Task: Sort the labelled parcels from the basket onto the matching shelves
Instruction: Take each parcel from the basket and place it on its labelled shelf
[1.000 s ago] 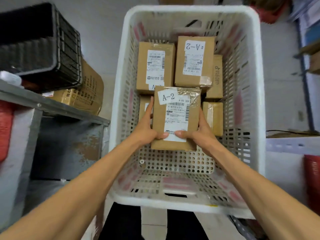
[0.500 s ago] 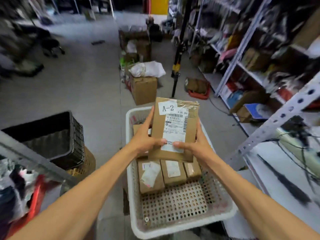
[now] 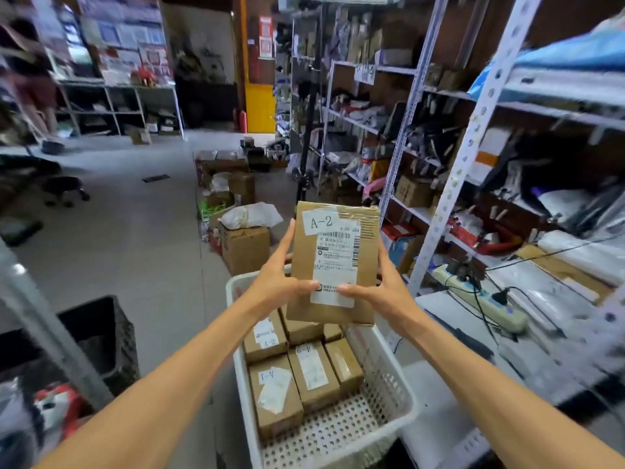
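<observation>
While the left hand (image 3: 274,282) and right hand (image 3: 381,287) clasp its lower side edges, thumbs on the label, parcel A-2 (image 3: 334,262) stands upright above the basket (image 3: 389,380). Item: stiff taped carton, judged light; side-edge grip suits, glossy tape may slip. Below the grip: more parcels (image 3: 313,377); right of it: shelf upright (image 3: 468,147), likely obstruction.

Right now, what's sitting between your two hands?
The cardboard parcel labelled A-2: the left hand and right hand grip its opposite sides, thumbs on its label, above the white basket. The head view shows it.
</observation>
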`<state>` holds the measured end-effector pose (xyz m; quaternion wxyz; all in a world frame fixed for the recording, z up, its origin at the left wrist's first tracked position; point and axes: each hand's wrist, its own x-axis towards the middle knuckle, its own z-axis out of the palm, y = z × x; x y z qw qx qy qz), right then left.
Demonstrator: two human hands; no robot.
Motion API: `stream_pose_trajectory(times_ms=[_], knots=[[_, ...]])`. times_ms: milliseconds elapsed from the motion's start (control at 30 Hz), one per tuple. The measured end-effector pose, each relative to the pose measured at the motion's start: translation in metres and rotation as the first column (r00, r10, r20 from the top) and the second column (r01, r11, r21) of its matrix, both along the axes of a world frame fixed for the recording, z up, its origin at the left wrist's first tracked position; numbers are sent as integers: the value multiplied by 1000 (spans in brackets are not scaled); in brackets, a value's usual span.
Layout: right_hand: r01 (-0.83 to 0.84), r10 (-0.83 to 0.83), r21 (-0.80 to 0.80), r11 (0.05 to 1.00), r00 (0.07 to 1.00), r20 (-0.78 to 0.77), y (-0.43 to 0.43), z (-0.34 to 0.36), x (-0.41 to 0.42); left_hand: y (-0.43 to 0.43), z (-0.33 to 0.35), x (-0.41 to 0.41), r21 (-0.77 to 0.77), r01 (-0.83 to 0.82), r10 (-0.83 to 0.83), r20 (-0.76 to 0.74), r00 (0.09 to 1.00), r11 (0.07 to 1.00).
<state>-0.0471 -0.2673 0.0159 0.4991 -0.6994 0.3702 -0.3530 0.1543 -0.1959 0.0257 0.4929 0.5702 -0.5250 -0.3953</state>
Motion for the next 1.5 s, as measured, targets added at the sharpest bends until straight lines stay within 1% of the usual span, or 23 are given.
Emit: stream_pose_trajectory(times_ms=[133, 200, 367, 433, 567, 667, 733, 933, 1033, 1133, 1233, 1300, 1367, 1433, 1500], knots=[[8, -7, -20, 1000, 999, 45, 44, 9, -35, 39, 10, -36, -36, 5, -4, 13, 1000, 999], [19, -18, -24, 1000, 999, 45, 71, 9, -58, 62, 10, -58, -27, 11, -11, 19, 1000, 1000], [98, -101, 35, 995, 991, 90, 136, 4, -122, 113, 7, -117, 3, 86, -86, 11, 996, 996], [137, -142, 63, 989, 986, 89, 160, 0, -148, 130, 4, -144, 13, 114, -114, 17, 993, 993], [241, -247, 73, 968, 965, 84, 203, -7, -203, 157, 1, -199, 31, 190, -190, -17, 982, 981], [326, -328, 37, 945, 941, 80, 228, -9, -245, 165, -1, -240, 38, 247, -247, -17, 969, 968], [389, -392, 51, 920, 916, 82, 242, -9, -274, 167, 1, -269, 34, 296, -297, 4, 955, 954], [580, -582, 52, 813, 808, 90, 275, 3, -370, 155, 12, -375, 15, 509, -508, -31, 861, 861], [667, -668, 50, 744, 737, 108, 286, 9, -420, 144, 18, -433, 17, 629, -629, -31, 777, 777], [755, -764, 122, 644, 628, 150, 302, 12, -474, 132, 21, -496, 21, 738, -736, -48, 675, 675], [842, -850, 128, 525, 512, 123, 324, 18, -520, 124, 19, -558, 16, 843, -839, -89, 536, 537], [898, -906, 126, 421, 410, 100, 340, 22, -544, 124, 20, -598, 5, 898, -893, -99, 439, 440], [951, -959, 135, 279, 270, 80, 358, 22, -565, 128, 23, -639, 3, 939, -935, -97, 341, 343], [982, -991, 137, 128, 122, 51, 377, 22, -581, 134, 24, -677, 6, 976, -969, -121, 218, 218], [990, -998, 143, 11, 2, 64, 398, 19, -596, 144, 22, -714, 5, 995, -989, -110, 96, 96]])
